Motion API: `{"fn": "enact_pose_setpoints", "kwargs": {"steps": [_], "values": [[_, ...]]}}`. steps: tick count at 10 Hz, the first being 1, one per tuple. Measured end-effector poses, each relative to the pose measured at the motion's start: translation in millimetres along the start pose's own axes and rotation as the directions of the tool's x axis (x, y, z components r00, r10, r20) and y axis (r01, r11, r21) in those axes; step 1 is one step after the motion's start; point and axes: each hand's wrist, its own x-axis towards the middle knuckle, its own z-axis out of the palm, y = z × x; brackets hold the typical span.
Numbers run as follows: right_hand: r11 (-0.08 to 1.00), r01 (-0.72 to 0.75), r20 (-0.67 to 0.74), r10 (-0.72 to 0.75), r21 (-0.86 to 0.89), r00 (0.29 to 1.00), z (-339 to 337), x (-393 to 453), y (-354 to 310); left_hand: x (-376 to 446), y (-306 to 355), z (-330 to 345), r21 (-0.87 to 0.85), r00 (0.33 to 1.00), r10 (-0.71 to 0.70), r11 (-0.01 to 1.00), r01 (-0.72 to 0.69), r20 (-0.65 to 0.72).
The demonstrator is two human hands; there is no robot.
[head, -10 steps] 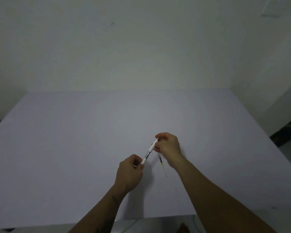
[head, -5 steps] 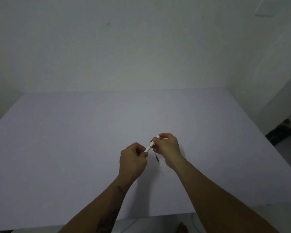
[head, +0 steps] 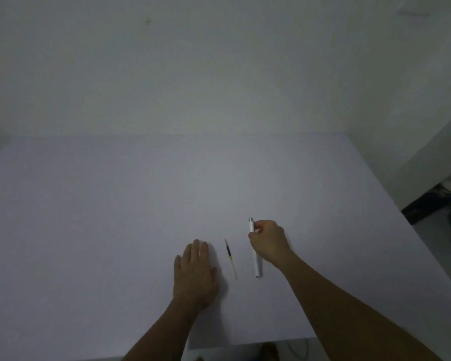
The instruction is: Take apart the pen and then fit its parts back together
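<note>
We have one view, worn on the head: it looks forward and down across the table (head: pixel 115 230) toward the wall (head: pixel 193 74), near enough that both forearms enter from below.

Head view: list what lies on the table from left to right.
left hand flat on the table → refill → pen barrel → right hand, holding the barrel near its far end.
</note>
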Motion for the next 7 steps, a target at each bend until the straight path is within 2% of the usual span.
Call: {"fn": "enact_pose_setpoints", "kwargs": {"steps": [1,3,5,7], "values": [[0.984,0.017,0.046,-0.009,-0.176,0.999,8,5,13,-3,-3,16,0.113,0.997,-0.020,0.994,0.011,0.080],[0.939,0.043,0.100,-0.009,-0.342,0.995,18,11,25,-5,-10,35,0.156,0.997,-0.039,0.987,0.027,0.073],[0.927,0.094,0.135,-0.048,-0.363,0.990,22,15,31,-3,-10,37,0.175,0.995,-0.059,0.984,0.043,0.084],[0.939,0.150,0.187,-0.094,-0.311,0.978,0,22,32,1,0,20,0.150,0.988,-0.091,0.986,0.072,0.124]]}}
